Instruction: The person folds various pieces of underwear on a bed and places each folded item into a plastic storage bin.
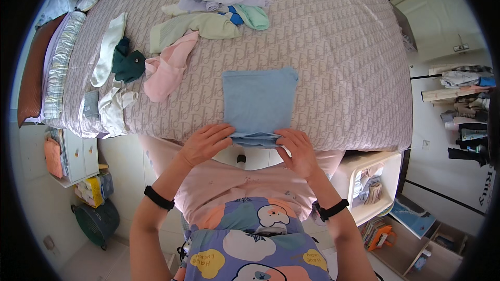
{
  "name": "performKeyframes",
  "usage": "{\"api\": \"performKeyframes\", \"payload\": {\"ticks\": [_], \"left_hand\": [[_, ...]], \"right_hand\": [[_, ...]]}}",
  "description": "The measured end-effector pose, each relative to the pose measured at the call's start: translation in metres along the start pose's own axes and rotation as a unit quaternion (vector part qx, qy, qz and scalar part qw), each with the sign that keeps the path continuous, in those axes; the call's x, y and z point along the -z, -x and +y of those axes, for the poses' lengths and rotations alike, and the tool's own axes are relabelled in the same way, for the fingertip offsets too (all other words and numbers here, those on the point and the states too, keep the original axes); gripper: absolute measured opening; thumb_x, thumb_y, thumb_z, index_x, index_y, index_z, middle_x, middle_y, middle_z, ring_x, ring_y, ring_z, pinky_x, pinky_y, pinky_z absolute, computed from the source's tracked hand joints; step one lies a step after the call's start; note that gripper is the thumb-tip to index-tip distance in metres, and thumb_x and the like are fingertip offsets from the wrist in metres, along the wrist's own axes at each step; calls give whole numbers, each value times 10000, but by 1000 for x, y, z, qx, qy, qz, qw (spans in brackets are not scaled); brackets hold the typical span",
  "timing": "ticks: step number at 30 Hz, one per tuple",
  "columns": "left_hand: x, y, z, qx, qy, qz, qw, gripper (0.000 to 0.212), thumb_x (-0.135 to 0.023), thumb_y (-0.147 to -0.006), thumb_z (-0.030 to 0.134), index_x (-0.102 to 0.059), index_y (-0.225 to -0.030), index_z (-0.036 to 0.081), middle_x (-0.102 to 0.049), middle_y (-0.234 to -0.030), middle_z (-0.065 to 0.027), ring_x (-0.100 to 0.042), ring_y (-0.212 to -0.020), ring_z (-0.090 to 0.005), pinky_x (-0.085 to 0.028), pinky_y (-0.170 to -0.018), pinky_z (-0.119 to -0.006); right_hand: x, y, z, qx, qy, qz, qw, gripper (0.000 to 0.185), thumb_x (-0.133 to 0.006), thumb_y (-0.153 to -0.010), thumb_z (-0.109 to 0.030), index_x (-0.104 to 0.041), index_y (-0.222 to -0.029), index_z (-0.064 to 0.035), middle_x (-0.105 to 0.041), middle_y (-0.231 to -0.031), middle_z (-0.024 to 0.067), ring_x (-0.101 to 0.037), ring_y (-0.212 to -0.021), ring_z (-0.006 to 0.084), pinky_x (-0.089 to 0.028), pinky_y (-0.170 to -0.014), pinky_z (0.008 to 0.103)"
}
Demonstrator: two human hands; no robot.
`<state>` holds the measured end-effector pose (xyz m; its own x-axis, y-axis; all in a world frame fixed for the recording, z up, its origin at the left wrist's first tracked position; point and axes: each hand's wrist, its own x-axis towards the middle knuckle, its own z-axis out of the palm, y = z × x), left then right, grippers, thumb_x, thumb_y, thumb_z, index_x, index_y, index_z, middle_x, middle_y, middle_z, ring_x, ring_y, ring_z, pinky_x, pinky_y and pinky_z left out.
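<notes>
A light blue cloth garment [258, 101] lies flat on the bed near its front edge, folded into a rough rectangle. Its near end shows stacked fabric layers that overhang the mattress edge. My left hand [207, 143] grips the near left corner of this garment, fingers on top. At the near right corner my right hand [297, 151] pinches the layers between thumb and fingers. The garment's far right corner is slightly bunched.
On the patterned bed cover [343, 66], a pink garment [168, 70], a dark green cloth [131, 66], white socks [110, 48] and pale clothes [195, 27] lie loosely. A white bin [351, 203] holding folded clothes stands at the right. Pillows [58, 66] line the left side.
</notes>
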<state>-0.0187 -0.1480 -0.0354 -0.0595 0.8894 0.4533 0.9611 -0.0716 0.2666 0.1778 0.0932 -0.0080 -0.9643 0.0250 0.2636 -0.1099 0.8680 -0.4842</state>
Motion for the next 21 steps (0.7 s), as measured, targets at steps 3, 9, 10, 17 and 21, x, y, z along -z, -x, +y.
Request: {"api": "performKeyframes", "payload": {"ticks": [3, 9, 10, 17, 21], "left_hand": [[0, -7, 13, 165, 110, -5, 980, 217, -664, -841, 112, -605, -1045, 64, -651, -1105, -79, -636, -932, -243, -515, -796, -359], [-11, -28, 16, 438, 271, 59, 855, 238, -685, -877, 72, -600, -1099, 61, -623, -874, -79, -586, -642, -159, -496, -617, -278], [-13, -29, 14, 434, 279, 97, 851, 241, -685, -875, 61, -600, -1100, 60, -614, -869, -76, -566, -624, -141, -487, -612, -263], [-20, -36, 13, 416, 200, 133, 877, 245, -720, -826, 42, -621, -1049, 68, -619, -897, -47, -582, -702, -157, -499, -637, -295], [-19, -26, 3, 129, -17, 114, 985, 316, -726, -773, 65, -636, -1074, 92, -643, -1055, -35, -615, -960, -211, -504, -805, -353]], "right_hand": [[-2, -2, 1, -46, -53, 2, 997, 253, -698, -788, -26, -586, -1013, -55, -620, -1140, 123, -569, -1060, 326, -445, -889, 426], [-11, -16, 1, -230, -109, 17, 967, 228, -630, -888, -61, -526, -1091, -53, -600, -904, 154, -595, -785, 360, -482, -697, 422], [-11, -21, 0, -239, -87, 21, 967, 220, -622, -901, -83, -523, -1096, -57, -607, -896, 152, -603, -749, 350, -484, -666, 416], [-16, -35, 1, -311, -74, 69, 945, 301, -658, -898, -174, -505, -1131, -62, -639, -929, 148, -647, -775, 316, -508, -670, 403], [-21, -36, 2, -296, -70, 115, 946, 321, -673, -887, -179, -506, -1137, -66, -638, -961, 150, -653, -803, 306, -514, -678, 396]]}}
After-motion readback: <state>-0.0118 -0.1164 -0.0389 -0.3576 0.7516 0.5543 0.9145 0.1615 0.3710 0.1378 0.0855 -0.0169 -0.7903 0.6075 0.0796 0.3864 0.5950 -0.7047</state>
